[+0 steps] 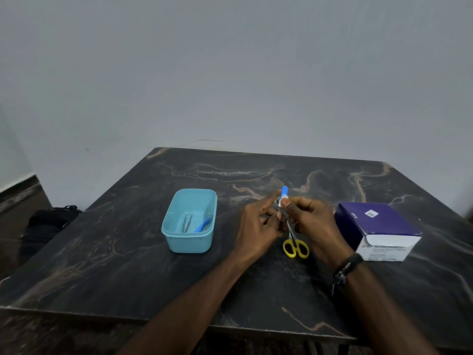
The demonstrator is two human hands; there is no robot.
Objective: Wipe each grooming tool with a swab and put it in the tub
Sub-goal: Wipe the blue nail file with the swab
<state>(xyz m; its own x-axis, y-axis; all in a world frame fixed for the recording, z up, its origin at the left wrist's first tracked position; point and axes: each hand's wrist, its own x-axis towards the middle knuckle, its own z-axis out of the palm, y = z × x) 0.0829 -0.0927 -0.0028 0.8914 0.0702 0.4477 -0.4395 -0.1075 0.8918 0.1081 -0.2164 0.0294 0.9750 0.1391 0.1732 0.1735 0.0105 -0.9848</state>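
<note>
Tub (189, 221) left of hands (281, 221); box (378, 230) right; scissors (295, 245) between.

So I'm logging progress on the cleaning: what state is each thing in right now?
Tub: open, on the table, holds tweezers and a blue-handled tool.
Blue tool: held upright by the left hand.
Swab: pinched against the blue tool by the right hand.
Scissors: lying on the table, not yet in the tub.
Swab box: on the table; whether open, cannot tell.
</note>
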